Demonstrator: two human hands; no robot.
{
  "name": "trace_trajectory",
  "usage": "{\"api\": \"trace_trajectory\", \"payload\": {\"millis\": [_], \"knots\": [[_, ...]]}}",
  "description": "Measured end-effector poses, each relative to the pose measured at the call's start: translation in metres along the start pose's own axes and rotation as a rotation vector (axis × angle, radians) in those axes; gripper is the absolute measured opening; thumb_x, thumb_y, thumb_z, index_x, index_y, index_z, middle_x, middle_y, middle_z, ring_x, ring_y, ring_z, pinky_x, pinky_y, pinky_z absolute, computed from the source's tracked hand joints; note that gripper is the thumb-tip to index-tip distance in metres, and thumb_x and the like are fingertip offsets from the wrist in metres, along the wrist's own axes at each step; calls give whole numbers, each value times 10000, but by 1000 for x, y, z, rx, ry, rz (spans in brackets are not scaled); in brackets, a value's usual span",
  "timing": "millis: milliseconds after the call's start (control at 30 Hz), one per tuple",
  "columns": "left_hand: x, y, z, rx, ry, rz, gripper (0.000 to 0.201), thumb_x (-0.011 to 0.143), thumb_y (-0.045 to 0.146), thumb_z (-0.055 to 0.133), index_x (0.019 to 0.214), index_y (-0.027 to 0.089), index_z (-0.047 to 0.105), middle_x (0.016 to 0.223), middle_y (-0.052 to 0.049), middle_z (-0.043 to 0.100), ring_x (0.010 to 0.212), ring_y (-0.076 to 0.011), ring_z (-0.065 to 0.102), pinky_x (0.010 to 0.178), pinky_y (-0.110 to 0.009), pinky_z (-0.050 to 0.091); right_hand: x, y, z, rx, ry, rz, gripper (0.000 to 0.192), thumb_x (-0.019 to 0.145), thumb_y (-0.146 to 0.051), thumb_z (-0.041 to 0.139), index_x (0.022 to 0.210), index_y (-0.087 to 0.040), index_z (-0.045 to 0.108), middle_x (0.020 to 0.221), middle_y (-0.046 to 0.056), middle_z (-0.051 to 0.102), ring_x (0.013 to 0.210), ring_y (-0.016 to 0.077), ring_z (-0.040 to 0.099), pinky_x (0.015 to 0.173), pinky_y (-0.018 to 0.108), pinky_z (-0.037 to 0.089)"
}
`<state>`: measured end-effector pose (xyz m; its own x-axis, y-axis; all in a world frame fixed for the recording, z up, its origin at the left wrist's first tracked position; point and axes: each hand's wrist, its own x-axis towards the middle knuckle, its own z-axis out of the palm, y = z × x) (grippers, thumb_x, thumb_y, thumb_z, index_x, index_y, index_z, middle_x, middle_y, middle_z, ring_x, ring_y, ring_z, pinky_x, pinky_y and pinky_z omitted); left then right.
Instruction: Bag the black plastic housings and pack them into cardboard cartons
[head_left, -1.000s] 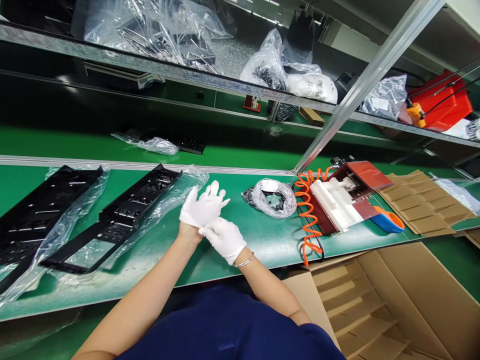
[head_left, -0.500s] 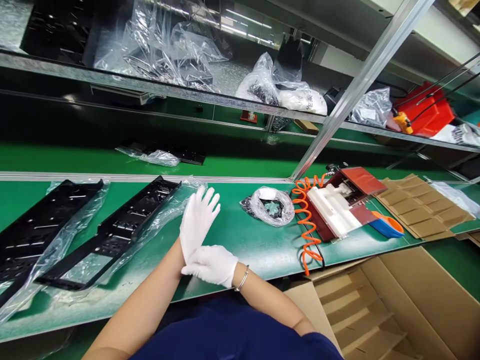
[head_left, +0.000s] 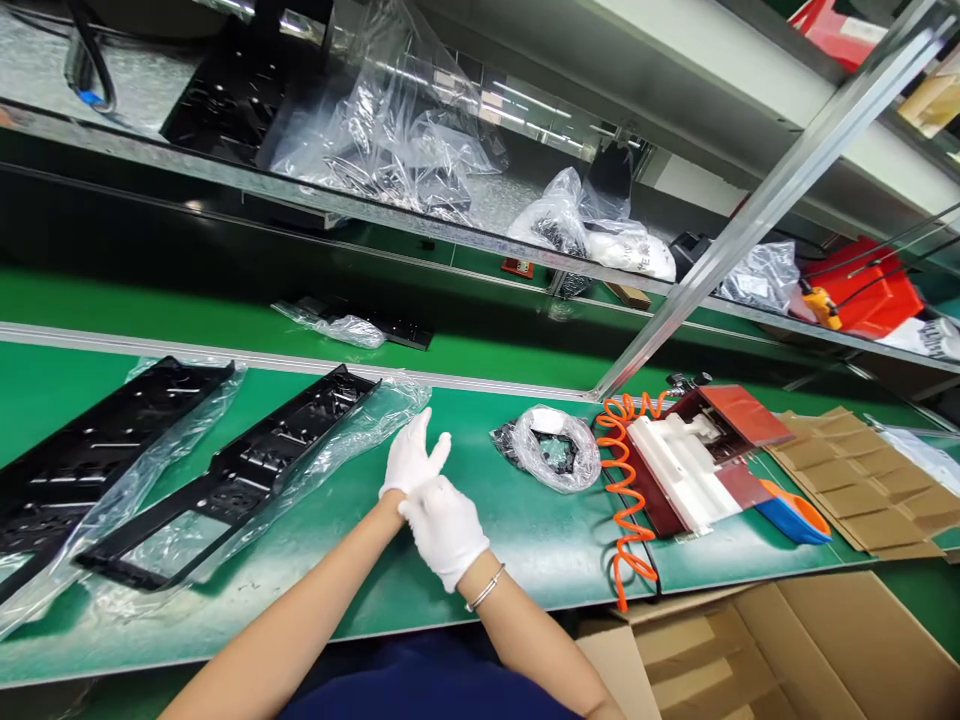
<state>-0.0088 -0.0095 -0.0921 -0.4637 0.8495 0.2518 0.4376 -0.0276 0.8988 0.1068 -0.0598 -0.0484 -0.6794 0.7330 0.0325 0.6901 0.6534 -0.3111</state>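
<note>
My left hand wears a white glove and is raised above the green bench, turned partly edge-on, its thumb apart from the fingers and nothing in it. At its wrist, my gloved right hand is closed on the cuff of the left glove. To the left of both hands lie two black metal frames: the nearer one on clear plastic wrap, the farther one beside it. A coiled cable in a clear bag rests to the right of my hands.
A red-and-white fixture stands right of centre, with a coiled orange air hose alongside. Beyond are a blue-orange dish and cardboard dividers. An open carton sits below the bench edge. A shelf with bagged parts crosses above.
The camera view has shifted, so the bench items appear lower and slightly right. My left hand has turned and its fingers are less spread. My right hand stays at the left wrist.
</note>
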Motion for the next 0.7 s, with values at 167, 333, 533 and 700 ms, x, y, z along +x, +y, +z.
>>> {"api": "trace_trajectory", "payload": {"millis": [167, 333, 533, 700], "knots": [[9, -7, -18, 87, -118, 26, 747, 894, 545, 483, 1466, 68, 440, 1525, -229, 470, 1430, -345, 434, 1211, -511, 309, 3, -11, -4, 93, -624, -543, 326, 922, -424, 615, 660, -230, 625, 692, -33, 673, 578, 141, 586, 475, 256, 385], [22, -26, -24, 229, -289, 114, 533, 909, 400, 462, 1361, 143, 582, 1436, -176, 583, 1367, -321, 515, 1172, -486, 369, 64, 21, -32, 406, -442, -269, 284, 981, -404, 528, 884, -210, 711, 763, -29, 712, 707, 125, 669, 679, 225, 524], [20, -36, -7, 233, -335, 172, 454, 791, 282, 591, 1222, 173, 686, 1387, -170, 626, 1364, -363, 511, 1197, -552, 316, 210, 49, -45, 66, 1, -34, 389, 1019, -299, 413, 1340, -162, 585, 1314, 78, 662, 1143, 140, 635, 1004, 244, 483], [33, -53, -10, 18, -104, -38, 600, 900, 364, 476, 1459, 147, 468, 1537, -169, 477, 1452, -313, 411, 1222, -529, 306, 313, 35, -27, -146, -19, -21, 527, 984, -333, 472, 1492, -195, 433, 1487, 111, 523, 1302, 248, 522, 1082, 370, 431]]}}
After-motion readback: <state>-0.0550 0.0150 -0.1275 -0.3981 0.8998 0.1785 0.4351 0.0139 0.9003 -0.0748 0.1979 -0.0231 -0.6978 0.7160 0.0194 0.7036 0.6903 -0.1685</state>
